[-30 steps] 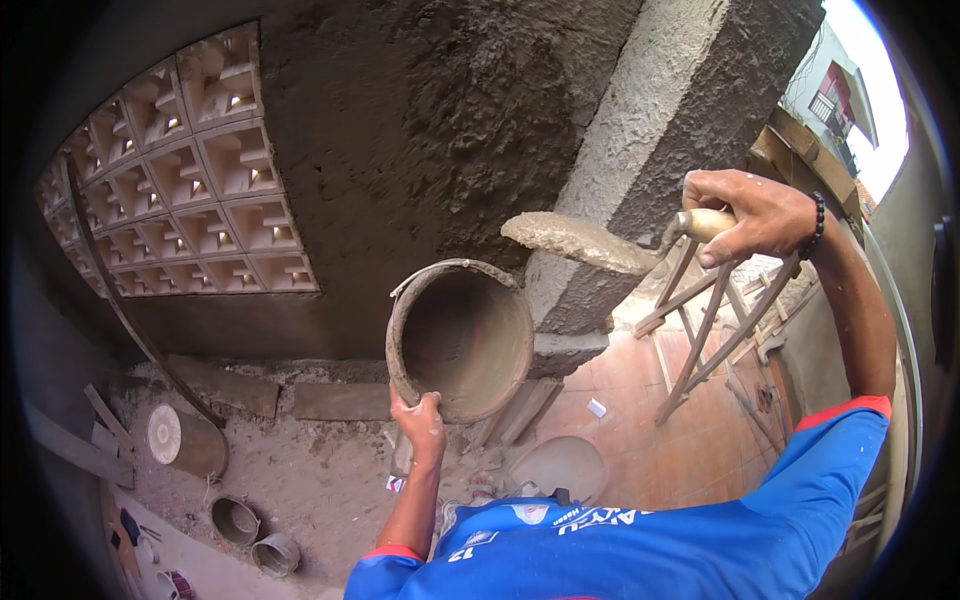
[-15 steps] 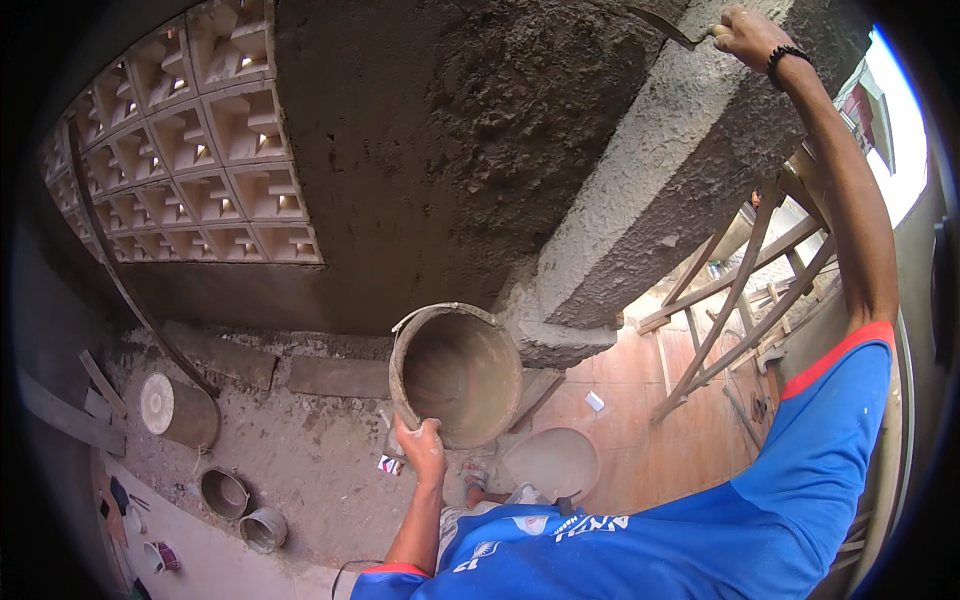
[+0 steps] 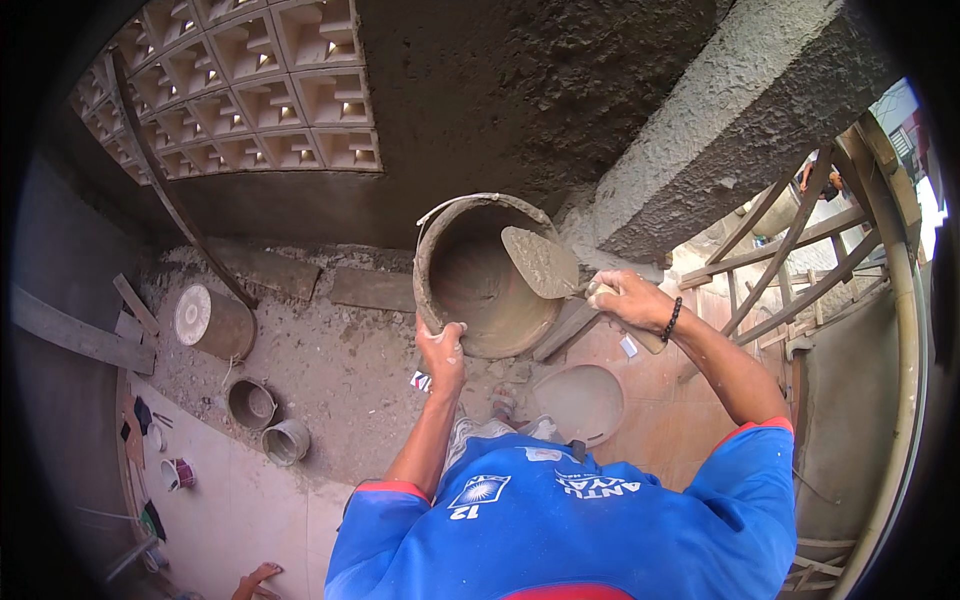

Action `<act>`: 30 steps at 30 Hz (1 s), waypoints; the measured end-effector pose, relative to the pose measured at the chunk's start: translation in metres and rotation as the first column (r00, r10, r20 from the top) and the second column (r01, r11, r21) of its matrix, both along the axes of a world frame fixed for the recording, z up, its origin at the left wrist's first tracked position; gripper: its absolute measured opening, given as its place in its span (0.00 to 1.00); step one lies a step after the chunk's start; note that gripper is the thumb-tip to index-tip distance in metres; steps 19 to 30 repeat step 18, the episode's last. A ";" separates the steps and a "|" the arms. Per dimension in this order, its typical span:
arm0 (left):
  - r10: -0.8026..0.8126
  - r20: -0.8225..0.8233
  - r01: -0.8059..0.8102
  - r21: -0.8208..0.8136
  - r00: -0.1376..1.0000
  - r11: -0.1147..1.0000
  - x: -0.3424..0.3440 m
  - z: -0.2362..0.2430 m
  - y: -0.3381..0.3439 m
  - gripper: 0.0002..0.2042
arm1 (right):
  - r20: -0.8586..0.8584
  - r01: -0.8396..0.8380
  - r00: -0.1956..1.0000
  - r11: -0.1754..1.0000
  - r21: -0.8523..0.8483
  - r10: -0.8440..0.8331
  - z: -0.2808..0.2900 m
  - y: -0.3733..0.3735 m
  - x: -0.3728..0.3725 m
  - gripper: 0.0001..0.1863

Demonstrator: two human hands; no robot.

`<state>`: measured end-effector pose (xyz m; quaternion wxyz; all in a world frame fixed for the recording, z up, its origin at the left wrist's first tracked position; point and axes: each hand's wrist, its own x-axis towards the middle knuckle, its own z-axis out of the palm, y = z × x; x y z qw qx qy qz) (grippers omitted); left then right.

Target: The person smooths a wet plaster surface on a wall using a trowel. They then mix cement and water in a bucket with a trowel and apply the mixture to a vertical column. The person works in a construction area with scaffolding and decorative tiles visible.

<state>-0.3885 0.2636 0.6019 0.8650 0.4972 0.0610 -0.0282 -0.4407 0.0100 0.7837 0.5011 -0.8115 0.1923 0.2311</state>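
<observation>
My left hand grips the near rim of a mortar-caked bucket, held up in front of a dark, freshly plastered wall. My right hand holds the handle of a trowel. The trowel's grey blade lies over the bucket's open mouth, near its right rim. A black bead bracelet circles my right wrist. Both arms come out of blue short sleeves.
A patterned vent-block panel fills the upper left. A rough grey column slants at the upper right, with a wooden scaffold frame beside it. On the mortar-strewn floor below lie a drum, small tins, planks and a round pan.
My right hand has come down from high on the column with the trowel and brought its blade over the bucket. The bucket stays held up in my left hand.
</observation>
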 end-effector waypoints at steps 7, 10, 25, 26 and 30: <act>-0.017 0.086 0.014 0.031 0.996 0.999 -0.009 0.023 0.025 0.25 | -0.086 0.214 0.974 0.729 0.650 -0.209 -0.048 0.081 0.000 0.19; -0.006 0.149 0.000 0.037 0.989 0.999 -0.011 0.034 0.034 0.25 | 0.091 0.183 0.970 0.926 0.329 -0.224 -0.058 0.114 0.018 0.17; -0.095 0.256 0.081 0.064 0.962 0.995 0.022 0.062 0.093 0.27 | 0.145 -0.268 0.658 0.409 -0.872 0.739 -0.058 0.146 0.042 0.27; -0.095 0.256 0.081 0.064 0.962 0.995 0.022 0.062 0.093 0.27 | 0.145 -0.268 0.658 0.409 -0.872 0.739 -0.058 0.146 0.042 0.27; -0.095 0.256 0.081 0.064 0.962 0.995 0.022 0.062 0.093 0.27 | 0.145 -0.268 0.658 0.409 -0.872 0.739 -0.058 0.146 0.042 0.27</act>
